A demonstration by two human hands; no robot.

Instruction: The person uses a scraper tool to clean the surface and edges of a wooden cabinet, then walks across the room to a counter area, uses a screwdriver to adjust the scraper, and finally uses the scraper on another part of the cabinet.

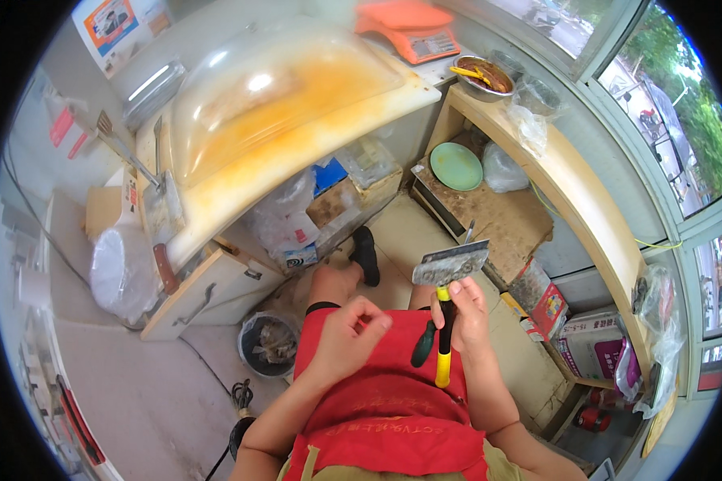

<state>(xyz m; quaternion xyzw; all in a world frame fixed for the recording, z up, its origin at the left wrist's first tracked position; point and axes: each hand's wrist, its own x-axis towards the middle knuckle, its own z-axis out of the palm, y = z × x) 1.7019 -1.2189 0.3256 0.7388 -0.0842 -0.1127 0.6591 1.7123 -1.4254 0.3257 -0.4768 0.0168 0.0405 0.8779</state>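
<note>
My right hand (470,312) grips a wide-bladed scraper (451,263) by its black-and-yellow handle, with the blade pointing away from me. A screwdriver with a dark green handle (422,346) is in the same hand. It crosses behind the scraper, and its shaft tip (470,230) shows beyond the blade. To the left of these tools, my left hand (352,337) hovers over the red apron (391,385) with its fingers curled toward the thumb. Nothing shows in that hand, though its inner side is partly hidden.
A white counter (313,135) carries a clear domed cover (277,90). A cleaver (165,210) lies at its left end, handle overhanging. Beneath stands a waste bin (269,344). At right, a curved wooden shelf (583,186) rises over a low cabinet (493,222) bearing a green plate (456,166).
</note>
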